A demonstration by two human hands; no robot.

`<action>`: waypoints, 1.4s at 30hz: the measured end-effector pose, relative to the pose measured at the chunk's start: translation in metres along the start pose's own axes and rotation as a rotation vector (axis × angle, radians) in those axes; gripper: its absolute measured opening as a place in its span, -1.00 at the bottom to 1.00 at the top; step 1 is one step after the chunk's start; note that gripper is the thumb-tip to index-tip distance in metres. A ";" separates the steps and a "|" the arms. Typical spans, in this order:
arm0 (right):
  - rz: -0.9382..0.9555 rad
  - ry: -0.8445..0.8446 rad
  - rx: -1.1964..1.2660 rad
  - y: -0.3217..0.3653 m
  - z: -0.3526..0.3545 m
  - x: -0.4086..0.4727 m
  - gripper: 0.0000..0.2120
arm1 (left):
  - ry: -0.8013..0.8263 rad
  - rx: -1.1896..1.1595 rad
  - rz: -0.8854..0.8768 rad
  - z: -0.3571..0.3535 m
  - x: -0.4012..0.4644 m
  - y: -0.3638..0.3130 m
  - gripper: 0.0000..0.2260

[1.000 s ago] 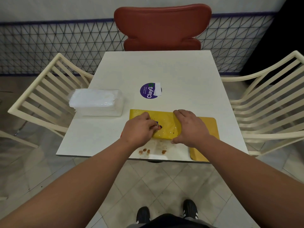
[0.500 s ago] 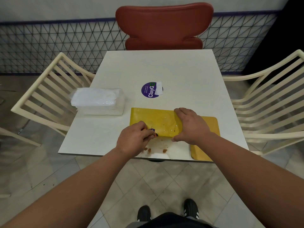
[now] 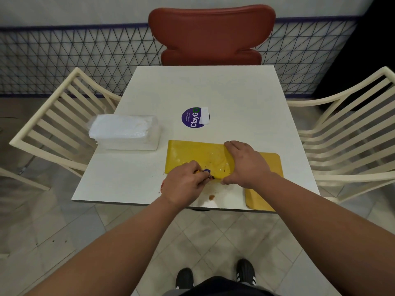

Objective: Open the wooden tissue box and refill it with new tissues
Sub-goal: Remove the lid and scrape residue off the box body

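Observation:
The yellow tissue box (image 3: 192,154) lies near the table's front edge, with brown stains on its upward face. My right hand (image 3: 245,163) grips the box's right end, thumb at the front side and fingers over the far edge. My left hand (image 3: 183,183) is at the box's front edge, fingers pinched on a small blue and orange scrap (image 3: 207,172). A flat, darker yellow panel (image 3: 271,167) lies on the table under my right wrist. The plastic-wrapped pack of white tissues (image 3: 126,133) sits to the left, apart from the box.
The white table (image 3: 213,88) carries a round purple sticker (image 3: 193,117) behind the box and brown crumbs (image 3: 211,197) by its front edge. Cream slatted chairs (image 3: 53,129) stand left and right, a red chair (image 3: 211,33) at the far side.
My left hand has drawn back from the box's top face to its front edge, still pinching the small scrap. My right hand has stayed on the box's right end.

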State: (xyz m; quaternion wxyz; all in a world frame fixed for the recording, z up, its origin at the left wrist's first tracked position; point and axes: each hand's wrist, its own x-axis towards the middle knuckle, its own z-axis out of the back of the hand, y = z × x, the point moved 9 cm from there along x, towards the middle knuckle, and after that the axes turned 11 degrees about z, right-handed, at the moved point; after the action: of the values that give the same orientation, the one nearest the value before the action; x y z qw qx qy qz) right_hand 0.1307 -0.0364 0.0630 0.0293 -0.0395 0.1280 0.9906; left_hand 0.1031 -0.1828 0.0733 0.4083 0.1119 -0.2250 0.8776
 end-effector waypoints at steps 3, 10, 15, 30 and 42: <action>0.000 -0.005 0.003 0.000 0.000 0.000 0.06 | 0.018 0.014 -0.055 -0.014 0.005 -0.023 -0.76; -0.003 0.022 0.008 -0.001 0.002 0.002 0.08 | -0.015 0.036 -0.045 0.003 -0.003 0.012 -0.79; 0.000 0.005 -0.003 0.001 0.001 0.002 0.07 | 0.033 -0.020 0.021 -0.007 0.011 -0.010 -0.74; -0.008 0.011 0.004 0.000 -0.001 -0.002 0.08 | 0.007 0.022 0.278 0.012 0.039 0.029 -0.81; -0.002 0.006 -0.006 0.001 -0.001 -0.003 0.07 | 0.119 0.036 0.188 0.009 0.054 0.020 -0.81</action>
State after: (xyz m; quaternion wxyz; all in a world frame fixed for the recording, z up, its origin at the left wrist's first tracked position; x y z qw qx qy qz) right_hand 0.1333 -0.0381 0.0630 0.0299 -0.0429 0.1248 0.9908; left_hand 0.0531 -0.1628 0.0953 0.3347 0.0452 -0.1941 0.9210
